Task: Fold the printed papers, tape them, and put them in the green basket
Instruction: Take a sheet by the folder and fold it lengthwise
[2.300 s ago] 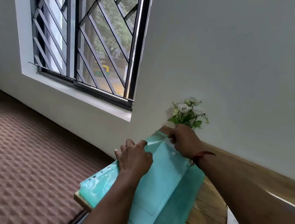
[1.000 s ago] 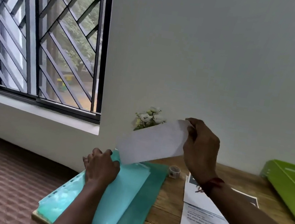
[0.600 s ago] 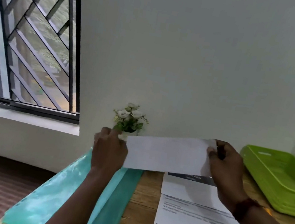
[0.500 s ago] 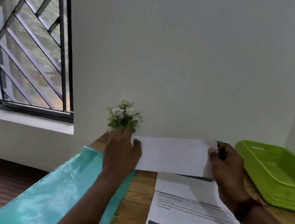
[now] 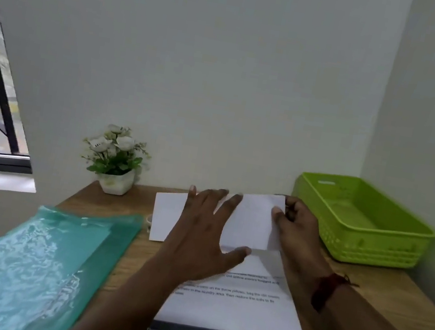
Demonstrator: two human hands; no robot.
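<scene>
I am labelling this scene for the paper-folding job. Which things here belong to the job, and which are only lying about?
For the job: folded white paper, pressed by the left hand and pinched by the right hand; printed white sheet on the wooden table; green plastic basket.

Lying about: teal plastic folder; white flowers in a small white pot.

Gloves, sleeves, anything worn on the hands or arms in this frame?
No gloves: the left hand and right hand are bare. No sleeves in view on either forearm. The only thing worn is a dark red thread band on the right wrist, with loose ends sticking out. Nothing shows on the left wrist.
</scene>
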